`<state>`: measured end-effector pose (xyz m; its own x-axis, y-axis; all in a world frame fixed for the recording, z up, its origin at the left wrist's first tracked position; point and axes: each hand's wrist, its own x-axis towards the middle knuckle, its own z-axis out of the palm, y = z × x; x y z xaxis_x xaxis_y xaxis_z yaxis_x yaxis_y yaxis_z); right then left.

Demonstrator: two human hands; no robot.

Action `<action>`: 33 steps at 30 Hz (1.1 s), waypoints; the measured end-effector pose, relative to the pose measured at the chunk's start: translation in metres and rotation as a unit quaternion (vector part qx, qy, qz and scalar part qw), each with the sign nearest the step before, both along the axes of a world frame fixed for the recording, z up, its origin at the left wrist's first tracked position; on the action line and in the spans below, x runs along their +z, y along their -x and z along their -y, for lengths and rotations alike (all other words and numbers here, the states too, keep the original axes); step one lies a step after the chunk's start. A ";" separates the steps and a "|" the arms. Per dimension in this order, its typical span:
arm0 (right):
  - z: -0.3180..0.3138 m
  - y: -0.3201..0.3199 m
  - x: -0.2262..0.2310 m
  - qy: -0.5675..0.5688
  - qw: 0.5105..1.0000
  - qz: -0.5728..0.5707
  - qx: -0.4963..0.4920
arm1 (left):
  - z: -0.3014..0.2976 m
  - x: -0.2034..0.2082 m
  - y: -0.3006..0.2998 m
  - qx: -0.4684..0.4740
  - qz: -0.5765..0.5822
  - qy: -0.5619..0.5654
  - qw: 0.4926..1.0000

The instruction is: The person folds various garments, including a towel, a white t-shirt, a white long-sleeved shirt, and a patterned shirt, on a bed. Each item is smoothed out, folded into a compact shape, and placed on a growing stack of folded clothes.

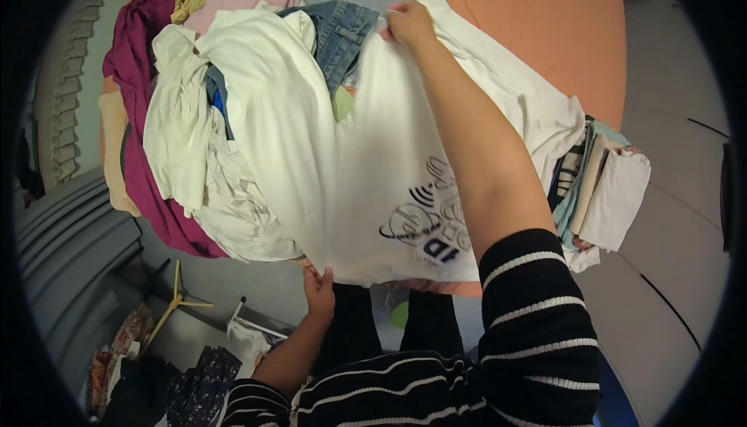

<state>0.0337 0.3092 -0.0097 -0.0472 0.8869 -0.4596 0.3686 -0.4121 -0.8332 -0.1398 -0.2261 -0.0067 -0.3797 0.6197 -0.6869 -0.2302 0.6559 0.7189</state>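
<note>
A white T-shirt (381, 162) with a dark printed design on its near part is stretched out in front of me over the bed. My left hand (318, 293) pinches its near edge, low at the bed's front side. Farther off, my right hand (408, 24) is closed on the shirt's far left edge, with my forearm crossing over the cloth. Part of the shirt lies to the right of that forearm. Against its left side rests a heap of white clothes (272, 92), and blue jeans (342, 42) show behind the heap.
A magenta garment (140, 53) hangs down the heap's left side. Folded clothes (611, 193) are stacked at the bed's right edge. The orange bed cover (537, 30) extends behind. Below left stand a wooden rack (175, 302) and several dark clothes (206, 384) on the floor.
</note>
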 end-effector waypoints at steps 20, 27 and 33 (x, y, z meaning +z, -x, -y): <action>0.168 -0.321 -0.008 -0.214 0.810 0.530 -0.128 | -0.017 0.003 -0.026 0.051 0.112 0.090 0.988; 0.110 -0.336 0.004 -0.015 0.825 0.564 -0.019 | -0.016 -0.005 -0.030 0.074 0.069 0.069 0.992; 0.097 -0.364 -0.026 -0.065 0.821 0.529 0.202 | -0.014 -0.019 -0.027 0.075 0.064 0.053 0.994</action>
